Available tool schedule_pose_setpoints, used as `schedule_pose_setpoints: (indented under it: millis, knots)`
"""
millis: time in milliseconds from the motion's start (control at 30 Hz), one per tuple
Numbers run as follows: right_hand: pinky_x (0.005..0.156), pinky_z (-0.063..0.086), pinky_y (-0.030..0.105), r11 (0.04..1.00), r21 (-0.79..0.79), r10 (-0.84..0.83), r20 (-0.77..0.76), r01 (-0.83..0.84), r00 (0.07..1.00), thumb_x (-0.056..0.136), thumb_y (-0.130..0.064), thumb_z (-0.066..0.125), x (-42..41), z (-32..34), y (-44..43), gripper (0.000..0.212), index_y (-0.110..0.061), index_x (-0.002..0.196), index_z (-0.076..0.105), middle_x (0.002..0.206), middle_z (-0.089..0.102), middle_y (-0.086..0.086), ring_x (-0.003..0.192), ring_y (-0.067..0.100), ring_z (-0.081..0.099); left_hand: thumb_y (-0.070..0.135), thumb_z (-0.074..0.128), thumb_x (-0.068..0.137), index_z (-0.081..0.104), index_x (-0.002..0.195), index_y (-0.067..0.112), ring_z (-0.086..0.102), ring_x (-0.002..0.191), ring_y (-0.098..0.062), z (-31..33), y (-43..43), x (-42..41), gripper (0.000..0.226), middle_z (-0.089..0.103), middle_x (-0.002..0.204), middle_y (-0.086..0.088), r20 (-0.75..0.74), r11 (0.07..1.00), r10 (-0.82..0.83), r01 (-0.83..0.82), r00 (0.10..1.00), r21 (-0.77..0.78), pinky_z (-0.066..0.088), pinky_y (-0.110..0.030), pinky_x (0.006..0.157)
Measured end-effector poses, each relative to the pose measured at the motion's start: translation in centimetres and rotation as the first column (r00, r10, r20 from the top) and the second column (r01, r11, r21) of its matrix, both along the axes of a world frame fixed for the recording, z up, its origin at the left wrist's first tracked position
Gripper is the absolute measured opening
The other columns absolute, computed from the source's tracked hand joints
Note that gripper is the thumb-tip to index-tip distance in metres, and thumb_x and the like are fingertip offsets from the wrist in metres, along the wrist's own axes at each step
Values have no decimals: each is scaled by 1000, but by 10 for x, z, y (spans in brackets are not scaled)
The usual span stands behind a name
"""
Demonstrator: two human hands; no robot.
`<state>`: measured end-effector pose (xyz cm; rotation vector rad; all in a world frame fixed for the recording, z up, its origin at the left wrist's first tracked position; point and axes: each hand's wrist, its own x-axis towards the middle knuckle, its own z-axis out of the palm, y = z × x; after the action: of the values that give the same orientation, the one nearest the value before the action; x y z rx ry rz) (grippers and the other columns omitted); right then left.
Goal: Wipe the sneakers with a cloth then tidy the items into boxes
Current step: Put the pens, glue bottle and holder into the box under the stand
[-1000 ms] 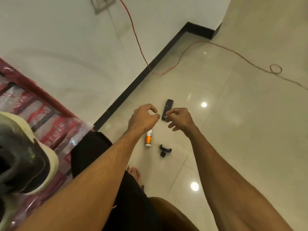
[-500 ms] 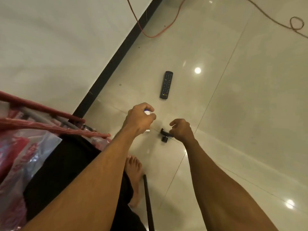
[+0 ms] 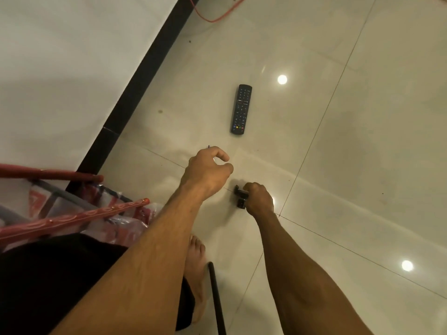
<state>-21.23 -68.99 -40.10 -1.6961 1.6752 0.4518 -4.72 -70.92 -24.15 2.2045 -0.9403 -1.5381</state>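
My right hand [image 3: 259, 199] is down at the floor, with its fingers curled round a small black clamp-like part [image 3: 239, 195] that lies on the tiles. Just left of it and a little higher, my left hand [image 3: 208, 170] is curled round a small item that it almost wholly hides. Only a dark tip of that item [image 3: 208, 146] pokes out past the knuckles; it appears to be the small white bottle. A black remote control [image 3: 241, 109] lies on the floor beyond both hands. No sneaker, cloth or box is in view.
A red-framed rack wrapped in plastic [image 3: 72, 209] stands at my left. The black skirting board [image 3: 135, 93] runs along the wall. An orange cable [image 3: 212, 19] lies at the top. A thin black rod [image 3: 216, 298] and my bare foot [image 3: 196, 274] are below the hands.
The view has tilted down and the sneaker at left has gone out of sight. My right hand dropped onto the black part and gripped it. The bottle is no longer on the floor; my left hand is closed round it.
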Motion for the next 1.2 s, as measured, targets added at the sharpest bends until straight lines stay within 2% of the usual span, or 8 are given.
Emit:
schedule_pose_setpoints:
  millis: [200, 467, 567, 633, 733, 867, 1000, 1200]
  knots:
    - [85, 46, 33, 994, -1, 105, -97, -105, 990, 84, 5, 53, 1, -15, -6, 39, -13, 118, 59, 115, 60, 9, 103, 28, 58, 24, 62, 80, 61, 88, 35, 68, 85, -28, -19, -1, 0, 13, 67, 103, -6, 18, 999, -25, 24, 1000, 44, 55, -42, 78]
    - [68, 44, 28, 993, 1, -120, 25, 120, 992, 85, 4, 52, -3, -18, -11, 42, -14, 121, 62, 111, 63, 10, 95, 28, 62, 21, 56, 81, 59, 80, 33, 69, 78, -26, -12, -3, 8, 12, 68, 98, -4, 58, 997, 42, -46, 997, 67, 56, -38, 76]
    - [63, 41, 25, 945, 4, -319, 236, 327, 918, 83, 2, 53, -2, -13, -23, 41, -15, 117, 68, 101, 67, 11, 81, 26, 60, 30, 52, 67, 60, 78, 33, 68, 90, -30, -4, -4, 11, 14, 69, 104, -6, 74, 992, 93, -99, 993, 77, 57, -45, 83]
    - [60, 38, 20, 941, 32, -325, 361, 337, 874, 82, 2, 58, 0, -4, -35, 34, -12, 110, 71, 91, 66, 7, 78, 21, 56, 31, 54, 68, 59, 79, 33, 66, 96, -30, -2, -4, 13, 13, 67, 108, -7, 81, 988, 124, -131, 989, 80, 57, -46, 85]
    - [66, 39, 8, 953, 105, -297, 496, 284, 816, 82, 1, 67, 4, 17, -55, 29, -8, 109, 72, 98, 70, 6, 88, 18, 60, 21, 58, 81, 58, 80, 32, 64, 98, -27, 0, -4, 15, 11, 65, 109, -9, 86, 984, 167, -171, 982, 46, 57, -42, 84]
    - [85, 54, 32, 935, 273, -355, 671, 228, 652, 81, 5, 69, 14, 51, -71, 30, -3, 110, 70, 97, 73, 12, 88, 24, 71, 20, 63, 87, 60, 101, 27, 56, 112, -25, 4, -7, 18, 16, 63, 115, -6, 80, 976, 218, -219, 973, 7, 44, -28, 77]
    - [88, 55, 32, 909, 389, -410, 760, 153, 504, 81, 4, 69, 24, 80, -82, 31, 0, 111, 69, 100, 73, 15, 93, 29, 70, 29, 67, 90, 54, 130, 15, 55, 116, -21, 5, -9, 22, 45, 56, 131, -6, 52, 952, 305, -305, 951, 0, 41, -27, 82]
    - [86, 55, 32, 917, 393, -378, 805, 67, 458, 77, 2, 74, 46, 100, -88, 30, -1, 107, 71, 99, 73, 14, 94, 27, 70, 35, 78, 81, 57, 125, 13, 64, 106, -27, 12, -11, 20, 53, 64, 119, -12, 2, 918, 396, -396, 918, -3, 55, -45, 93]
